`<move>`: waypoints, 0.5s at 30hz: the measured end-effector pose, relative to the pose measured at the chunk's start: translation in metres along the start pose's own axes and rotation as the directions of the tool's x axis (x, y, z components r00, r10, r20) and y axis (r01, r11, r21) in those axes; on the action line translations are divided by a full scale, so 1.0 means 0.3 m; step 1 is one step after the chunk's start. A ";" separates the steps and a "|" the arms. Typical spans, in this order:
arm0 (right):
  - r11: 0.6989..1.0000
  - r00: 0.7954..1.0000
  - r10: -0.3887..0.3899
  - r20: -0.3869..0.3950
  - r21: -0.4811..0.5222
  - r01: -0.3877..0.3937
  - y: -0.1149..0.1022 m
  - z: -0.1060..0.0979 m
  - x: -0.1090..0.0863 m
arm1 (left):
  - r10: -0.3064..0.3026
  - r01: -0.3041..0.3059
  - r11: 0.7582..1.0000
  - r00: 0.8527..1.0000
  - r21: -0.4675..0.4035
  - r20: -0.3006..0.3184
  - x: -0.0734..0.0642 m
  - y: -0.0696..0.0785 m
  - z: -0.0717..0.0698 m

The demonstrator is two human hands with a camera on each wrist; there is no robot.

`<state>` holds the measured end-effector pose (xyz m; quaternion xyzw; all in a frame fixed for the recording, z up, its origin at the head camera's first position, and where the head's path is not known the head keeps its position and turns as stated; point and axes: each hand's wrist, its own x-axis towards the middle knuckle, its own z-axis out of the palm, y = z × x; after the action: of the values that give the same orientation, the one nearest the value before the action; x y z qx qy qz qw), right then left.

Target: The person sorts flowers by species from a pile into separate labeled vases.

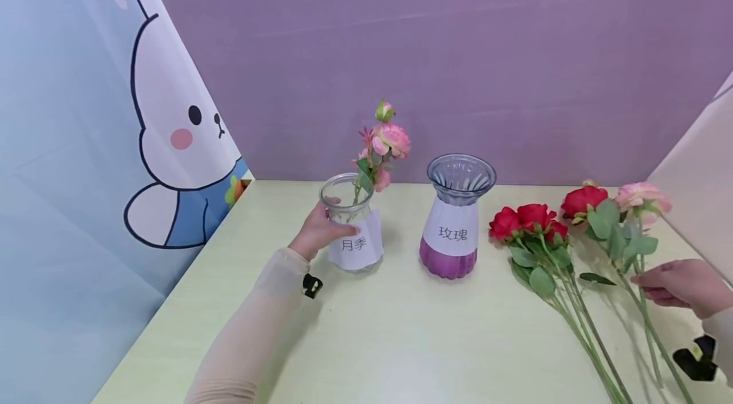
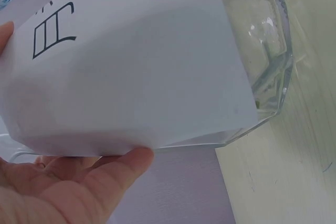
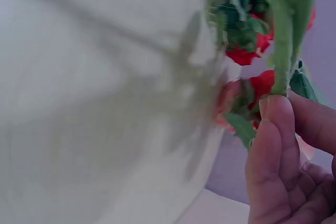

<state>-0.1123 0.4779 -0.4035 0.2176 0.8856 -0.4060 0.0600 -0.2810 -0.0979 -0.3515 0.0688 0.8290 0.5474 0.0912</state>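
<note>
My left hand (image 1: pixel 317 233) holds a clear glass vase (image 1: pixel 356 270) by its side, thumb across the front. A white label (image 2: pixel 142 61) with black characters wraps this vase. A pink flower spray (image 1: pixel 390 140) with a bud leans to the right in its mouth. On the right, my right hand (image 1: pixel 684 286) pinches the green stem (image 3: pixel 283 40) of a pink flower (image 1: pixel 642 197) between thumb and fingertips. That flower's head is raised beside a red rose (image 1: pixel 583 199). In the right wrist view the stem's shadow falls on the tabletop.
Between the hands stands a second glass vase (image 1: pixel 461 178), bluish at the flared rim and purple at the base, also labelled. Several red roses (image 1: pixel 534 217) lie on the pale table (image 1: pixel 401 340), stems toward me. A purple backdrop (image 1: pixel 458 60) rises behind, a rabbit-print cloth (image 1: pixel 69 137) at left.
</note>
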 end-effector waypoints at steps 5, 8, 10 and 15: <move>0.997 0.996 -0.078 -0.052 -0.027 0.076 0.139 -0.033 0.128 | -0.002 0.002 1.000 1.000 0.001 0.004 0.003 0.002 -0.001; 0.994 0.991 -0.108 -0.084 -0.007 0.107 0.154 -0.038 0.148 | -0.009 0.009 1.000 1.000 0.002 0.002 0.003 0.002 0.000; 0.995 0.991 -0.099 -0.092 0.013 0.101 0.116 -0.040 0.125 | -0.011 0.011 1.000 1.000 0.001 0.003 0.002 0.003 0.000; 0.998 0.989 -0.065 -0.134 0.006 0.067 -0.059 -0.028 -0.001 | -0.011 0.011 1.000 1.000 0.004 0.004 -0.002 0.005 -0.003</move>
<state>-0.1190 0.4739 -0.3856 0.2153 0.8923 -0.3966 -0.0141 -0.2806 -0.0982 -0.3496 0.0655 0.8302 0.5454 0.0955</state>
